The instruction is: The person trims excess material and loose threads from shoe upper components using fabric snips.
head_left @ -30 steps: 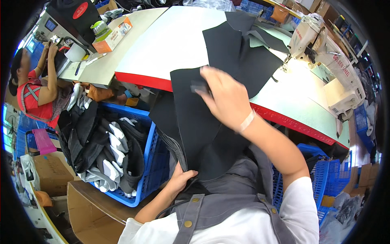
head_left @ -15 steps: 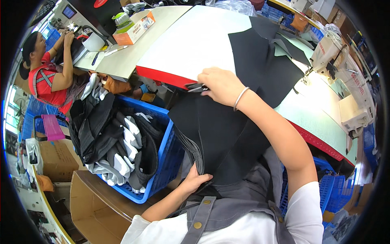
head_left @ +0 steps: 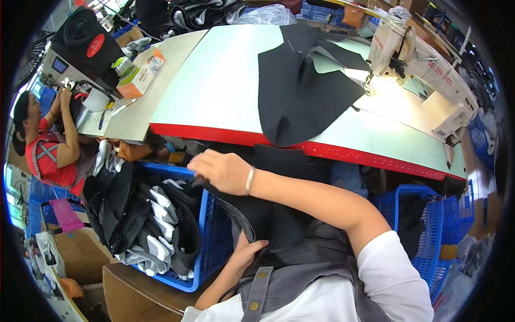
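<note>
A stack of black fabric pieces (head_left: 279,225) rests over my lap, its layered edges fanned along the left side. My left hand (head_left: 248,251) is closed on the near end of that stack, thumb on top and fingers beneath. Above the stack's far left corner is my right hand (head_left: 222,172), fingers bent downward and smeared by motion; what lies under them is hidden. Another black fabric piece (head_left: 300,102) lies on the pale tabletop (head_left: 214,80), its near tip over the red front edge.
A blue basket (head_left: 201,236) heaped with black, grey and white fabric stands at my left. The white sewing machine (head_left: 413,64) is lit at the far right. Blue crates (head_left: 424,231) stand right of me. A co-worker in red (head_left: 53,150) works at far left.
My right hand has come back from the table edge toward the stack's left corner. The black fabric on the table now lies apart from the stack. The view has shifted.
</note>
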`<state>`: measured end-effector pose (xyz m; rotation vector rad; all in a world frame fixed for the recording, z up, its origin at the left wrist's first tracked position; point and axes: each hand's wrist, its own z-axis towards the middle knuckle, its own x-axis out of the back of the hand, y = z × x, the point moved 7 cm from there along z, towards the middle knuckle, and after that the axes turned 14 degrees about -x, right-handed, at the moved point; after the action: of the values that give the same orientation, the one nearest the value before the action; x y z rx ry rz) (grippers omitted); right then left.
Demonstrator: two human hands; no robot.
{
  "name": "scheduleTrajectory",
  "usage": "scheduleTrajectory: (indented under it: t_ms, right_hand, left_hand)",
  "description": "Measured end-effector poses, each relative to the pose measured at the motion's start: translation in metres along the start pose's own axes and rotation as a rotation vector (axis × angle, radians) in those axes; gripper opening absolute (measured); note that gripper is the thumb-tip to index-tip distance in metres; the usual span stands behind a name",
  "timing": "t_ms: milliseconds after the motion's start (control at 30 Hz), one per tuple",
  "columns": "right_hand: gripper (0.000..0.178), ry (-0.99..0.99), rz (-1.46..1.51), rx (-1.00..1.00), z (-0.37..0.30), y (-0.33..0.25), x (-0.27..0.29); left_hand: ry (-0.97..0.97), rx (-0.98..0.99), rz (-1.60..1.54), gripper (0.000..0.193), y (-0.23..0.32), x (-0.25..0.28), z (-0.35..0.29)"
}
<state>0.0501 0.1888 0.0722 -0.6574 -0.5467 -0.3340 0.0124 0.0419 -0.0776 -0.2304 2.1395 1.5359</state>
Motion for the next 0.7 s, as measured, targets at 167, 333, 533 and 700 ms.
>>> scheduleTrajectory:
  t_ms: [167, 333, 533, 700]
  right_hand:
    - [0.023, -0.064, -0.338, -0.008, -0.053, -0.041, 0.076]
    - [0.034, -0.362, -0.049, -0.465, -0.138, 0.008, 0.102]
    - [0.032, -0.050, -0.683, -0.348, -0.077, -0.010, 0.171]
    - [0.026, -0.070, -0.760, -0.101, -0.067, 0.002, 0.173]
  left_hand:
    - [-0.026, -0.015, -0.076, 0.071, -0.002, 0.000, 0.001]
    - [-0.061, -0.014, -0.055, 0.075, -0.006, -0.001, 0.004]
    - [-0.054, -0.007, -0.056, 0.076, -0.003, -0.002, 0.002]
    - [-0.026, 0.018, -0.044, 0.075, 0.002, -0.007, 0.003]
